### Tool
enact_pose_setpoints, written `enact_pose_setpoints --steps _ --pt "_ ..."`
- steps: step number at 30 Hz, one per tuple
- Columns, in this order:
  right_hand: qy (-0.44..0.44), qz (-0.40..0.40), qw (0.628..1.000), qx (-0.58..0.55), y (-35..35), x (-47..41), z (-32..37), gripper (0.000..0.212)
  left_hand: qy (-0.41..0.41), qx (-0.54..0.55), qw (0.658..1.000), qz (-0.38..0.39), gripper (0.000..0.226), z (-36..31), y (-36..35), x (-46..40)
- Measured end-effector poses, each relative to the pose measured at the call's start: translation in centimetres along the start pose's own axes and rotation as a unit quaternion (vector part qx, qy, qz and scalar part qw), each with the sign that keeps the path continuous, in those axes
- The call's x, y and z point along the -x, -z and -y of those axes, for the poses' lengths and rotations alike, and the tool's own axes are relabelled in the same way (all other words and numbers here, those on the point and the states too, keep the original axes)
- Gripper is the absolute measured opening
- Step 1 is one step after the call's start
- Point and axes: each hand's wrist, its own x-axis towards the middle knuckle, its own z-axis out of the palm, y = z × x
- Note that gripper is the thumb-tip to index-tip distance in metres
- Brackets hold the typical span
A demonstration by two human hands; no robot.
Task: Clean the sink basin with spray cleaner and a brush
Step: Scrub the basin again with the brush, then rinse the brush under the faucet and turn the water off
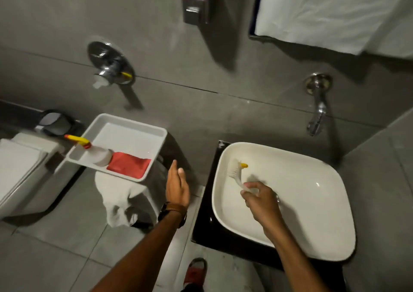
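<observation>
Single head-worn wide-angle view, looking steeply down from above, sink basin (312,186) close at right, wall ahead

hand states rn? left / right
Left hand: open, empty, hanging between the tray and the sink.
Right hand: closed on the brush handle, bristles inside the basin.

White sink basin (312,213) sits on a black counter (214,229). Left of it, a white tray (143,130) rests on a bin-like stand (draped with a white cloth (120,200)); in the tray lie a spray bottle (98,153) and a red cloth (129,165), touching. Grey tile floor (55,258) below.
</observation>
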Motion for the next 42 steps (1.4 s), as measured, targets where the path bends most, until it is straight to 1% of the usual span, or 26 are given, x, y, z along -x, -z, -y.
enact_pose_setpoints --steps 3,6,9,11,13,15,17,19,22,27,31,34,36,38,39,42 --pt "0.006 0.000 0.999 -0.048 -1.7 -0.4 2.1 0.013 -0.002 0.005 1.000 -0.028 0.046 0.5 2.8 -0.4" --pt "-0.012 -0.035 0.996 -0.080 -1.3 -0.8 2.4 0.008 -0.042 -0.005 0.999 -0.023 0.031 -0.8 3.4 -1.1" --pt "-0.041 -0.069 0.989 -0.123 0.5 -0.9 1.9 0.003 -0.126 -0.039 0.991 0.015 0.019 -4.7 1.9 -2.0" --pt "-0.051 -0.078 0.987 -0.132 1.5 -0.9 1.7 0.009 -0.181 -0.042 0.981 0.050 0.015 -8.2 0.1 -2.3" --pt "-0.050 -0.108 0.983 -0.143 3.3 -1.0 1.5 0.017 -0.235 -0.039 0.965 0.106 0.018 -12.7 -2.9 -2.2" --pt "-0.050 -0.139 0.979 -0.140 4.9 -1.1 1.3 0.023 -0.262 -0.023 0.954 0.145 0.023 -16.9 -6.0 -1.6" --pt "-0.052 -0.156 0.974 -0.153 6.3 -1.3 1.1 0.021 -0.275 0.003 0.947 0.169 0.023 -20.5 -8.9 -1.0" --pt "-0.055 -0.168 0.971 -0.160 7.5 -1.4 0.9 0.016 -0.273 0.021 0.942 0.192 0.024 -22.9 -11.1 -0.6" --pt "-0.057 -0.186 0.967 -0.167 9.0 -1.6 0.7 0.012 -0.266 0.028 0.938 0.223 0.024 -24.5 -13.5 -0.1" --pt "-0.061 -0.201 0.960 -0.183 10.4 -1.9 0.7 0.014 -0.251 0.019 0.941 0.225 0.022 -25.1 -15.9 -0.1" --pt "-0.064 -0.205 0.957 -0.193 11.3 -1.9 0.9 0.016 -0.195 0.032 0.947 0.254 0.020 -25.3 -17.6 -0.6" --pt "-0.072 -0.202 0.951 -0.220 12.2 -2.1 0.9 0.014 -0.144 0.095 0.942 0.289 0.022 -26.0 -18.6 -0.4" --pt "-0.074 -0.207 0.947 -0.233 12.9 -2.3 0.8 0.013 -0.102 0.146 0.932 0.314 0.023 -26.2 -18.7 -0.7" --pt "-0.077 -0.212 0.944 -0.241 13.4 -2.4 0.6 0.015 -0.071 0.183 0.915 0.351 0.025 -26.1 -18.4 -1.2" --pt "-0.080 -0.211 0.943 -0.246 13.5 -2.5 0.6 0.016 -0.074 0.185 0.908 0.368 0.024 -25.9 -18.1 -1.5" --pt "-0.094 -0.200 0.939 -0.264 13.5 -2.9 0.5 0.013 -0.135 0.165 0.898 0.384 0.025 -25.3 -18.0 -2.1"
